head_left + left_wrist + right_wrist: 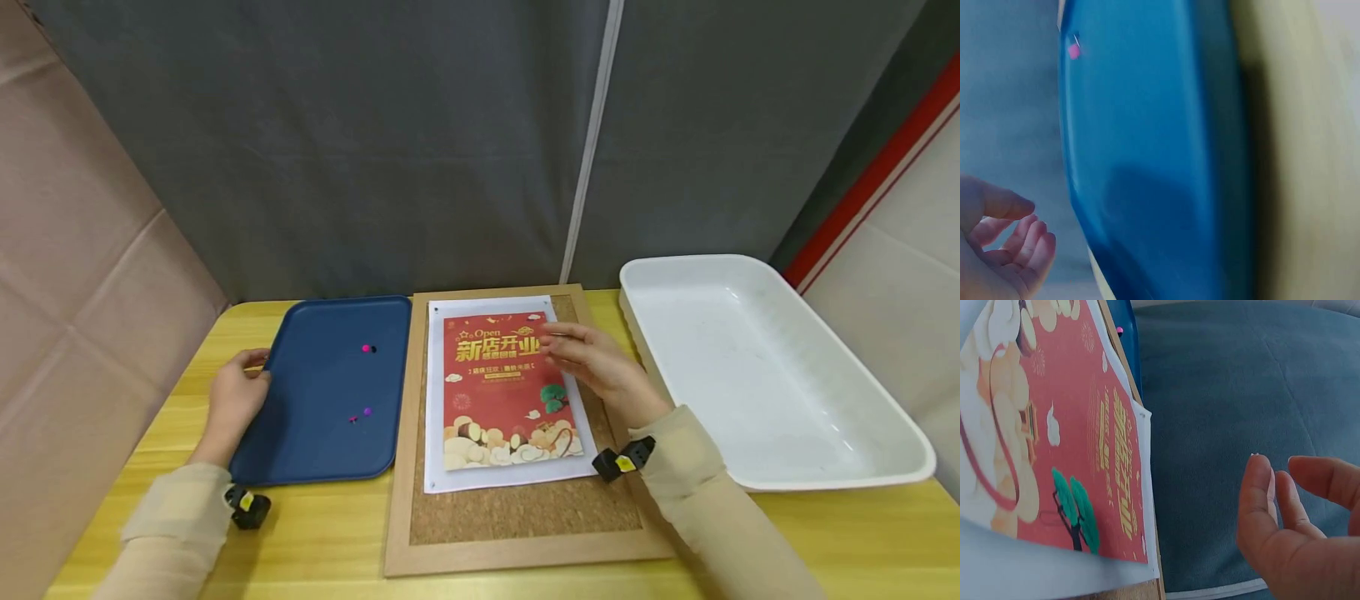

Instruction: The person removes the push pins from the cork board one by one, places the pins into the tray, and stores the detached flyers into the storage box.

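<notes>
While lying flat on corkboard (517, 517), poster (504, 392) lengthwise toward curtain (375, 142).

Red poster (508, 392) lies flat on cork board (525, 512).

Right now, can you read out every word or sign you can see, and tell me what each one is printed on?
"Open", in gold at the top of the red poster on the corkboard.
"新店开业", the big gold headline just below it; its last character is partly behind the right hand.
The smaller lines under the headline are too small to read.
The yellow stickers on the black wrist cameras are unreadable.
The blue tray and white bin show no text.
</notes>
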The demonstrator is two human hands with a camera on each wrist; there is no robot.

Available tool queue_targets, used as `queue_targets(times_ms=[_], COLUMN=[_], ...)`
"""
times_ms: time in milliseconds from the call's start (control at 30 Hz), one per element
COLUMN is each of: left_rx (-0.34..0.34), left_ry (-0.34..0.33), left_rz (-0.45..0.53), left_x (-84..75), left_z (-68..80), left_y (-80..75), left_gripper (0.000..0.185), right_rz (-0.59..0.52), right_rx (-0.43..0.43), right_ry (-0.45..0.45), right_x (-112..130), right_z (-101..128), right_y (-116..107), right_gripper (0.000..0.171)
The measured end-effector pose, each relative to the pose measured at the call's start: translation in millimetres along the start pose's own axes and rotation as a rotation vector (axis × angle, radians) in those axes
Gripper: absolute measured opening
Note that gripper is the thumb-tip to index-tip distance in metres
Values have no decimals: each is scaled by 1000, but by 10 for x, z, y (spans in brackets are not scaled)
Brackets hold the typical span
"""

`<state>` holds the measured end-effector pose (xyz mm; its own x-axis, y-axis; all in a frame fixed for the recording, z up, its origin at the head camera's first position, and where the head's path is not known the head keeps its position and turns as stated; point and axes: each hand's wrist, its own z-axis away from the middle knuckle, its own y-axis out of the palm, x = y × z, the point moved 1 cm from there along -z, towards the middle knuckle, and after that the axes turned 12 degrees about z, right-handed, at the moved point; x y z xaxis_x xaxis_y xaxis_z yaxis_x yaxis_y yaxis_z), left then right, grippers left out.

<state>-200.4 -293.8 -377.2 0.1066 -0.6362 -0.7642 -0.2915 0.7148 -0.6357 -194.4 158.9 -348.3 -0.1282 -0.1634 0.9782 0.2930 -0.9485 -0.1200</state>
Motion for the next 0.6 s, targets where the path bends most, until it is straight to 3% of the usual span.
queue_targets(times_ms=[67, 300, 433, 600], left_rx=[-8, 96, 149, 266], left_ry=[23, 82, 100, 97], left_rz=[49, 139, 154, 172], left_x=[-145, -578, -747, -885], left_z=[36, 216, 345, 509], left_y=[55, 326, 482, 654], left_gripper=[41, 39, 37, 36], right_rz=[-5, 5, 29, 9], right_rx=[-13, -51, -85, -122], right_ry=[2, 38, 62, 58], right_x=[0, -53, -99, -154], right_z=[29, 92, 122, 143], right_y=[-26, -97, -138, -178], right_gripper=[51, 54, 56, 55])
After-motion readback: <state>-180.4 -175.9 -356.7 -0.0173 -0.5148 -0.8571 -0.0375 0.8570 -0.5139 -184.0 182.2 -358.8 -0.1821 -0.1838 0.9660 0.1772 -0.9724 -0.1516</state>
